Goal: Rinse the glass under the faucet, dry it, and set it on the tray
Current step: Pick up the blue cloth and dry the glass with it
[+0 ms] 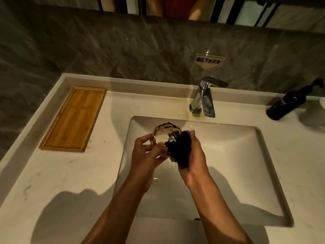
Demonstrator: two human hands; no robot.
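Both hands work above the left part of the rectangular white sink basin (228, 164). The left hand (146, 155) wraps its fingers around a faceted clear glass (166, 133), holding it on its side over the basin. The right hand (195, 155) grips a dark blue cloth (181, 150) bunched against the glass; whether the cloth reaches inside is hard to tell. The chrome faucet (204, 98) stands behind the basin's far rim, well clear of the hands. The bamboo tray (73, 118) lies on the pale countertop (61, 173) to the left, with open counter between it and the basin edge. A dark pump bottle (288, 103) stands far right. A wall sticker (207, 61) carries Chinese characters, too blurred to read reliably.
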